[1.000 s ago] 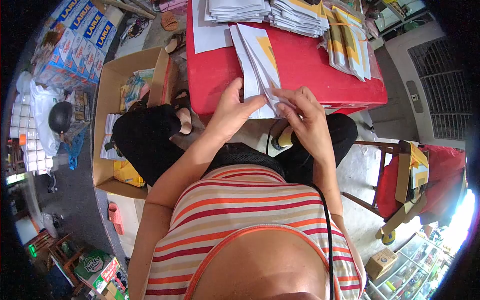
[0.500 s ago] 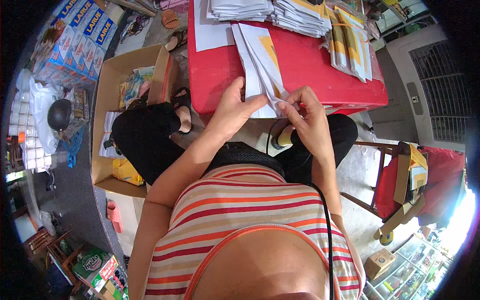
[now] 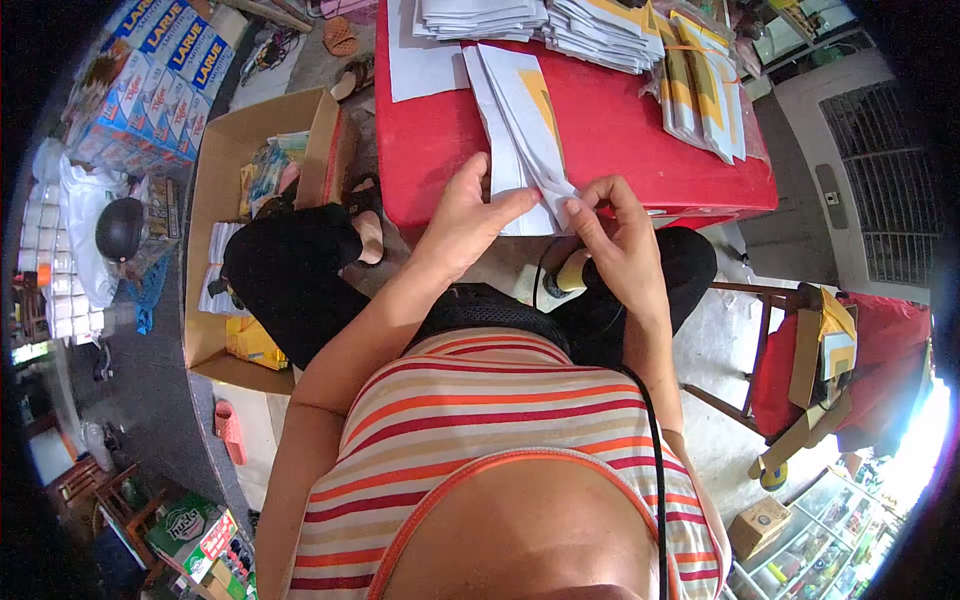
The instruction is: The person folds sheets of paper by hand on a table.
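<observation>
A folded paper point(image 3: 520, 125), white with a yellow printed patch, lies lengthwise at the near edge of the red table point(image 3: 430, 140). Its layers fan apart toward the near end, which juts over the edge. My left hand point(image 3: 468, 215) grips it from the left, thumb on top and fingers partly hidden beneath. On the other side, my right hand point(image 3: 622, 235) pinches the near right corner of the top layer between thumb and fingers.
Stacks of folded white papers point(image 3: 480, 18) stand at the table's far side, with a banded yellow-and-white bundle point(image 3: 700, 95) to their right. A cardboard box point(image 3: 215, 165) sits on the floor at left. A wooden chair point(image 3: 740, 395) holds another box at right.
My right thumb and fingers have shifted slightly at the paper's near corner, and the top layer now lies flatter there. My left hand stays nearly still.
</observation>
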Tool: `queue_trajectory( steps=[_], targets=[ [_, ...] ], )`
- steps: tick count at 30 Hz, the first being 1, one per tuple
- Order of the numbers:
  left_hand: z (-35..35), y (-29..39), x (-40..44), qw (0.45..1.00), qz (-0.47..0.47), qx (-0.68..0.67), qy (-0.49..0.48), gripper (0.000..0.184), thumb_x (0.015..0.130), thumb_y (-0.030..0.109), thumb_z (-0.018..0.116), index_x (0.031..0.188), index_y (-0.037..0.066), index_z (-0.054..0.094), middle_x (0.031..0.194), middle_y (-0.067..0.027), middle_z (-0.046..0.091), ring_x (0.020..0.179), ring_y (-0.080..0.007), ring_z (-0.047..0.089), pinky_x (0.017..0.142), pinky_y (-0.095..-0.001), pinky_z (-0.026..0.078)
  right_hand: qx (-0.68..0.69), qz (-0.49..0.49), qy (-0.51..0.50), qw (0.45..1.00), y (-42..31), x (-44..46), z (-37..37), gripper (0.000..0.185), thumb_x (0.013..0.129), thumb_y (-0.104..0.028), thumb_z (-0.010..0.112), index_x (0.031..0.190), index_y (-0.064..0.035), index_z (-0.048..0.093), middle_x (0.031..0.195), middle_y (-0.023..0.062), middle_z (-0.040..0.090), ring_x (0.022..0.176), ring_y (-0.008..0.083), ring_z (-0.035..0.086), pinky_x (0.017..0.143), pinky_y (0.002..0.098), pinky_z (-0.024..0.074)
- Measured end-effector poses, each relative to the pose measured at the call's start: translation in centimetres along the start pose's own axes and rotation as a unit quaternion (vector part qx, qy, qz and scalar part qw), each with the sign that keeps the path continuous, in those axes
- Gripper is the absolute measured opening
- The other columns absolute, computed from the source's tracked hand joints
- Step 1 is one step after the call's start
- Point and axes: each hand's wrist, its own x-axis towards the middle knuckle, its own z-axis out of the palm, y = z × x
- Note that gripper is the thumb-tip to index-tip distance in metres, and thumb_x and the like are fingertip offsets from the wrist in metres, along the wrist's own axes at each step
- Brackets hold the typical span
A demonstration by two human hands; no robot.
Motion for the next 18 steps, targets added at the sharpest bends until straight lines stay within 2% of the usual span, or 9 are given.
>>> queue_trajectory(
  steps=[1, 3, 4, 6, 9, 13, 18],
  targets=[
    [0.0, 0.0, 0.0, 1.000, 0.010, 0.007, 0.001, 0.035, 0.088, 0.005, 0.071, 0.119, -0.002, 0.055, 0.107, -0.0099, 0.068, 0.095, -0.0140, 0.066, 0.083, -0.0305, 0.054, 0.000, 0.001, 0.001, 1.000, -0.1, 0.0, 0.0, 0.018, 0.091, -0.013, 0.070, 0.088, 0.0003, 0.058, 0.087, 0.0065, 0.061, 0.075, 0.0143, 0.058, 0.068, 0.0294, 0.0484],
    [0.0, 0.0, 0.0, 1.000, 0.020, 0.013, 0.002, 0.035, 0.088, 0.005, 0.071, 0.118, -0.002, 0.055, 0.107, -0.0102, 0.068, 0.095, -0.0143, 0.066, 0.083, -0.0306, 0.054, -0.064, -0.036, 0.001, 0.997, -0.5, 0.1, 0.1, 0.012, 0.093, -0.010, 0.067, 0.098, 0.0007, 0.062, 0.092, 0.0084, 0.063, 0.076, 0.0145, 0.060, 0.069, 0.0290, 0.0492],
    [-0.1, 0.0, 0.0, 1.000, 0.009, 0.017, -0.001, 0.035, 0.090, 0.004, 0.069, 0.122, -0.002, 0.055, 0.111, -0.0097, 0.068, 0.099, -0.0141, 0.065, 0.086, -0.0304, 0.053, -0.064, -0.036, 0.001, 0.997, -0.6, 0.1, 0.1, 0.012, 0.093, -0.010, 0.067, 0.098, 0.0007, 0.062, 0.092, 0.0084, 0.063, 0.076, 0.0145, 0.060, 0.069, 0.0290, 0.0492],
    [-0.2, 0.0, 0.0, 1.000, -0.002, 0.021, -0.002, 0.036, 0.091, 0.003, 0.067, 0.125, -0.002, 0.055, 0.115, -0.0091, 0.067, 0.102, -0.0140, 0.064, 0.089, -0.0301, 0.052, -0.096, -0.100, -0.026, 0.990, -0.8, 0.3, 0.0, 0.019, 0.092, -0.007, 0.066, 0.111, -0.0008, 0.064, 0.095, 0.0095, 0.062, 0.077, 0.0152, 0.060, 0.070, 0.0290, 0.0496],
    [-0.3, -0.1, 0.0, 0.999, -0.014, 0.037, 0.009, 0.037, 0.091, 0.003, 0.067, 0.125, -0.002, 0.055, 0.116, -0.0095, 0.066, 0.103, -0.0142, 0.064, 0.089, -0.0298, 0.052, -0.082, -0.109, -0.029, 0.990, -0.7, 0.4, 0.1, 0.024, 0.092, -0.006, 0.065, 0.116, -0.0026, 0.065, 0.096, 0.0095, 0.061, 0.078, 0.0158, 0.059, 0.071, 0.0295, 0.0497],
    [-0.1, 0.4, -0.2, 0.999, -0.013, 0.032, -0.002, 0.037, 0.091, 0.004, 0.068, 0.125, -0.002, 0.055, 0.114, -0.0097, 0.067, 0.102, -0.0141, 0.065, 0.088, -0.0297, 0.053, -0.074, -0.085, -0.035, 0.993, -1.0, 0.4, -0.2, 0.024, 0.092, -0.006, 0.066, 0.115, -0.0018, 0.065, 0.094, 0.0088, 0.060, 0.078, 0.0154, 0.058, 0.070, 0.0293, 0.0490],
    [-0.1, 0.2, -0.2, 1.000, 0.000, 0.019, -0.009, 0.037, 0.091, 0.004, 0.068, 0.125, -0.002, 0.055, 0.113, -0.0093, 0.068, 0.101, -0.0135, 0.065, 0.088, -0.0296, 0.053, -0.051, -0.038, -0.090, 0.994, -1.2, 0.7, -0.6, 0.021, 0.091, -0.007, 0.067, 0.111, -0.0001, 0.065, 0.089, 0.0080, 0.057, 0.075, 0.0153, 0.056, 0.069, 0.0298, 0.0468]
  ],
)
